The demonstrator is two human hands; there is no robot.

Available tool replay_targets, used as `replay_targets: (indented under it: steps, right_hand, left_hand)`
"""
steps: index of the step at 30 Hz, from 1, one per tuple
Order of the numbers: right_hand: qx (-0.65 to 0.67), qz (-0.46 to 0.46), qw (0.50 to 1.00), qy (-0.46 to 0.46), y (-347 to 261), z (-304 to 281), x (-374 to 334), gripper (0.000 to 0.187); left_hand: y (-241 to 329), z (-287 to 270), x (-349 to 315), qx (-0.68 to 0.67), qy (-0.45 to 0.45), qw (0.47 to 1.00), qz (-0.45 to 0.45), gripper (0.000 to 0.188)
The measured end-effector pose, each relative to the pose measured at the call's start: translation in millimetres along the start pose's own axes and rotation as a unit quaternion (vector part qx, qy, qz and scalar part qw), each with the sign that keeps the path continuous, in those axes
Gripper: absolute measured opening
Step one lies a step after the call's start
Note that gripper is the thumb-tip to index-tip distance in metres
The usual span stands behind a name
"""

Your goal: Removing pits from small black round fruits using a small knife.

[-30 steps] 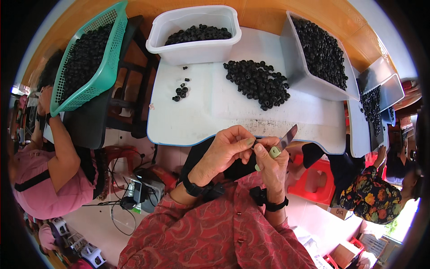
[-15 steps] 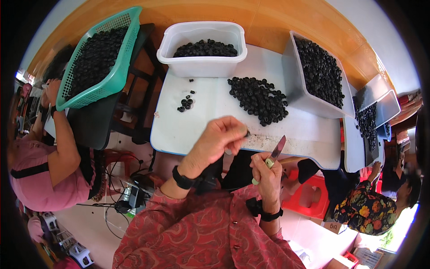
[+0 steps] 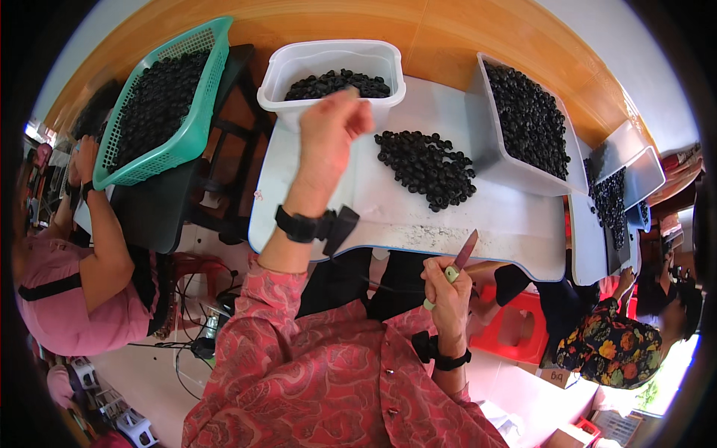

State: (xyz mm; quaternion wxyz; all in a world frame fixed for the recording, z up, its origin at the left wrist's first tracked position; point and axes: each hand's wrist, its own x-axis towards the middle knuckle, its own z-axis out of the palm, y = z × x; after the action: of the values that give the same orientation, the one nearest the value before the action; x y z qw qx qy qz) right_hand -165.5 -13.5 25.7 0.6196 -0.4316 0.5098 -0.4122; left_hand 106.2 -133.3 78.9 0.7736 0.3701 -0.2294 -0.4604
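Note:
My left hand [image 3: 328, 138] is raised over the near rim of a white plastic bin [image 3: 269, 100] that holds small black ring-shaped parts [image 3: 340, 85]. Its fingers look drawn together and are slightly blurred; anything between them is too small to make out. Closed around the light green handle of a knife [image 3: 464, 252], my right hand [image 3: 447, 291] stays near the table's front edge, blade pointing up. A loose pile of black parts [image 3: 426, 168] lies on the white table [image 3: 358, 209], right of my left hand.
A grey bin [image 3: 515, 166] full of black parts stands at the table's right. To the left, a green basket [image 3: 168, 153] of parts sits on a dark stand beside a person in pink. Black crumbs dot the table's front. Red stools [image 3: 515, 328] and another person are at right.
My left hand has moved from the table's front edge, where it pinched a small black part, up and left to the white bin. My right hand has barely moved with the knife.

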Motion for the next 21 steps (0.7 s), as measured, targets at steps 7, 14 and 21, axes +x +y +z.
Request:
replay_targets:
  steps: [7,14,21]
  right_hand:
    - [-0.026,-0.011,1.0,0.013,0,2,2,0.018]
    - [-0.047,-0.009,0.999,0.016,2,0,4,0.016]
    - [-0.064,-0.013,0.998,0.026,4,0,5,0.016]
  left_hand:
    - [-117,20,-80,0.416,-0.124,0.886,0.165,0.019]
    - [-135,41,-97,0.602,-0.224,0.732,0.227,0.031]
    - [-144,28,-91,0.661,-0.224,0.68,0.226,0.024]
